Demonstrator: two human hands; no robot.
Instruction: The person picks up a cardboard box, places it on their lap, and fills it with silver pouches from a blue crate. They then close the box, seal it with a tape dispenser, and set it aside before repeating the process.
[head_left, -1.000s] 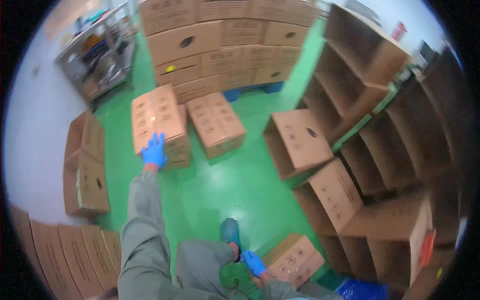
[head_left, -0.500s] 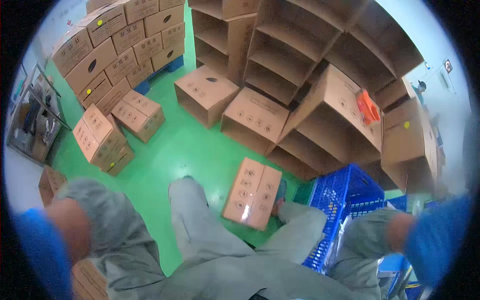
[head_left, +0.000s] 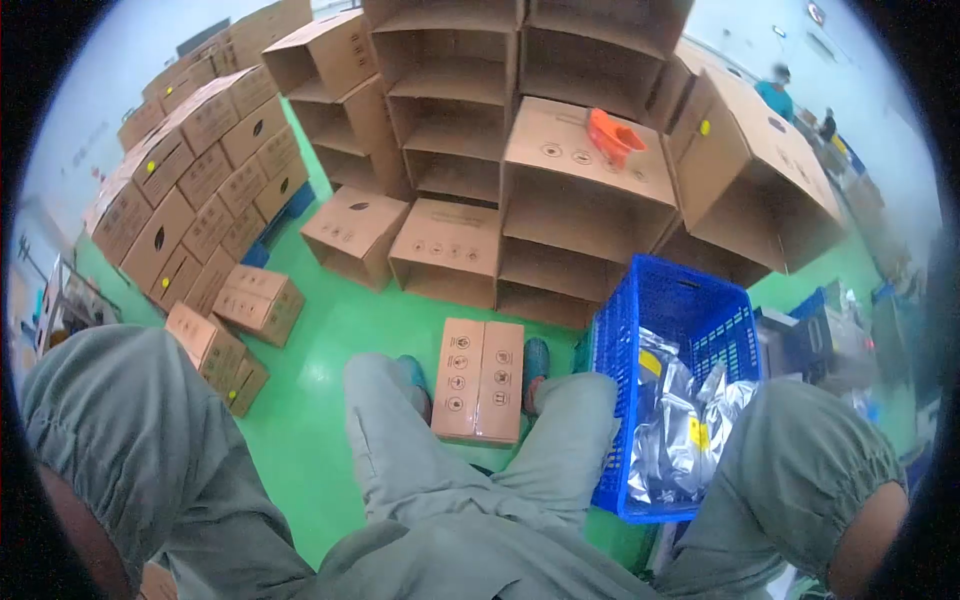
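While neither hand shows in the head view, so I cannot tell their grip, the taped carton [head_left: 478,384] lies at twelve o'clock between the shoes [head_left: 538,358], long axis twelve-to-six, neither arm [head_left: 800,470] clearly nearer.

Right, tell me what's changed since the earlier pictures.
The left hand came off the stacked box; both hands have moved out past the picture's edges. The view swung right, bringing the blue basket more fully in. The box between the shoes stayed put.
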